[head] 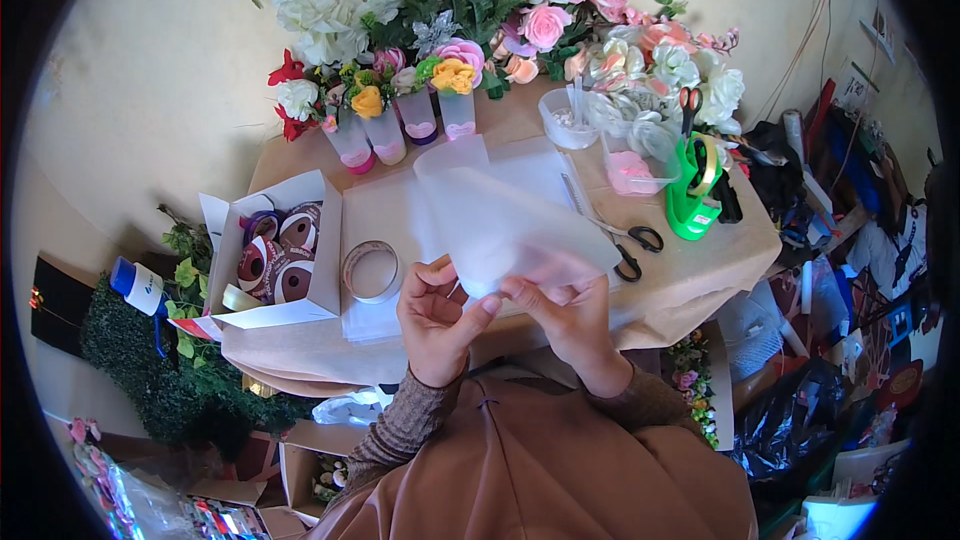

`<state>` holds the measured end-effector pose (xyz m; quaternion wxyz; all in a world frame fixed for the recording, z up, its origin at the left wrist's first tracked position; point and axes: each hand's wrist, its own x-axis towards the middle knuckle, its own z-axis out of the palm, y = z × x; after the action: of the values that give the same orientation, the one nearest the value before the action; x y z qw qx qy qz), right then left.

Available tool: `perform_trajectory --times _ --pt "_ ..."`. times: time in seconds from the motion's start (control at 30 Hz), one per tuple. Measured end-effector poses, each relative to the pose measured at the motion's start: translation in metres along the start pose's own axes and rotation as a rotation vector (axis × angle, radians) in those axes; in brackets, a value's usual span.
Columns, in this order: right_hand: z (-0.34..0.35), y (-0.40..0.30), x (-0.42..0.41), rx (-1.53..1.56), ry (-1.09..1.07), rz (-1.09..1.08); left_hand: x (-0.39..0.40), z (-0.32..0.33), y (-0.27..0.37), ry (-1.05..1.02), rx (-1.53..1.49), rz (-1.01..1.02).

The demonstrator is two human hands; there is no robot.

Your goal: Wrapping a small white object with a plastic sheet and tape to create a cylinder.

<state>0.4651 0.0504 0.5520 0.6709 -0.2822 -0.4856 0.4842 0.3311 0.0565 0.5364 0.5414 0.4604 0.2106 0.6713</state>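
A translucent white wrapping sheet (502, 217) is curled into a loose cone above the table. My left hand (442, 315) pinches its narrow lower end between thumb and fingers. My right hand (559, 307) grips the same end from the other side, its fingers showing pink through the sheet. More pale sheets (379, 217) lie flat on the table beneath. Left of my left hand rests a roll of tape (371, 271). Black-handled scissors (637, 247) lie to the right of the cone, their blades partly under a sheet.
A white box (330, 240) of ribbon rolls stands at left. Small bouquets in clear sleeves (386, 136) line the back, before many artificial flowers (480, 7). At right are a plastic tub (568, 120), a container of pink pieces (637, 169) and a green tape dispenser (691, 199).
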Motion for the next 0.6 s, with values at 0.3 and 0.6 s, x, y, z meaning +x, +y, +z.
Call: perform_trajectory --times 0.3,0.6 --pt "0.0 -0.003 -0.002 -0.185 0.093 -0.046 0.006 -0.012 -0.015 0.021 -0.296 -0.164" --pt "-0.003 0.001 -0.002 -0.255 0.095 -0.089 0.007 -0.01 -0.015 0.014 -0.353 -0.191"
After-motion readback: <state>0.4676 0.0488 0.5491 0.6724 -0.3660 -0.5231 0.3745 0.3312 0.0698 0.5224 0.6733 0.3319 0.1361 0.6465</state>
